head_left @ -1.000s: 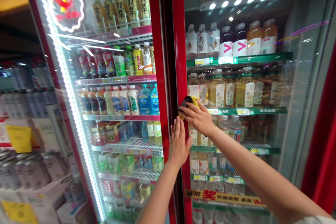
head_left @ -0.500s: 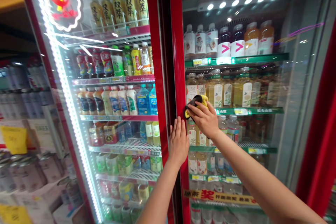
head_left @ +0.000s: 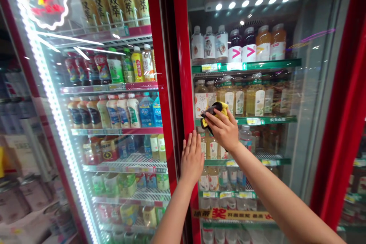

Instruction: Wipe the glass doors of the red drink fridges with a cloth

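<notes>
My right hand presses a yellow and black cloth against the glass door of the right-hand cooler, with bottles on green-edged shelves behind it. The cloth is bunched under my fingers, near the door's left side. Lower and to the left, my left hand lies flat on the red door frame, fingers stretched upward and holding nothing.
A second cooler stands on the left, its red frame beside a dark gap. Its shelves hold bottles and cartons, and a bright light strip runs down its left side. Cans sit at the far left.
The view has shifted, so both coolers appear further left. Against the glass, my right hand and the cloth have moved slightly to the right. My left hand remains on the frame.
</notes>
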Tool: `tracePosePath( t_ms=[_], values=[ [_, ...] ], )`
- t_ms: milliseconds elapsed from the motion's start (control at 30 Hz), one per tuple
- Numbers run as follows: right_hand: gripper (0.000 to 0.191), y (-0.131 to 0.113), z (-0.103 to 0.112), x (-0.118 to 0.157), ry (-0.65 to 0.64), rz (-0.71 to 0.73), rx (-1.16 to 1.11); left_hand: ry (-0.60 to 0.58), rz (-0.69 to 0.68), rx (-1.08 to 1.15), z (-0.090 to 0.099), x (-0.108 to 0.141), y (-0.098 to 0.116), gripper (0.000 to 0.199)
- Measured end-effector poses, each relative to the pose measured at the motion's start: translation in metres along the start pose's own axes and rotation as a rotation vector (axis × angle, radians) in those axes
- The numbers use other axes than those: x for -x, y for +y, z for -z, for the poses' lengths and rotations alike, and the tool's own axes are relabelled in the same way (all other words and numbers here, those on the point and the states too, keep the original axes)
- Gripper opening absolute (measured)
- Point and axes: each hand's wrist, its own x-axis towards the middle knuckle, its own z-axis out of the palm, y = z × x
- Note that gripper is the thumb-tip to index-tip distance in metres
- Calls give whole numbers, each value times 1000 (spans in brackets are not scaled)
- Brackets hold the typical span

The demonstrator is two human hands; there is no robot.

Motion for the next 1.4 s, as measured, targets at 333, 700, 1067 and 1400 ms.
tracePosePath(
  t_ms=[333, 700, 1067, 1400],
  values=[
    [31, 17, 17, 30, 30, 9, 4, 5, 33, 5, -11, -3, 29, 97],
    [49, 62, 46, 53, 41, -249, 166, 6, 34, 22, -17, -23, 75, 98],
    [54, 105, 64, 73, 56, -317, 218, 26, 20, 4, -28, -44, 114, 111],
    [55, 137, 75, 63, -15, -226, 199, 40, -16, 16, -39, -62, 139, 106]
  ],
)
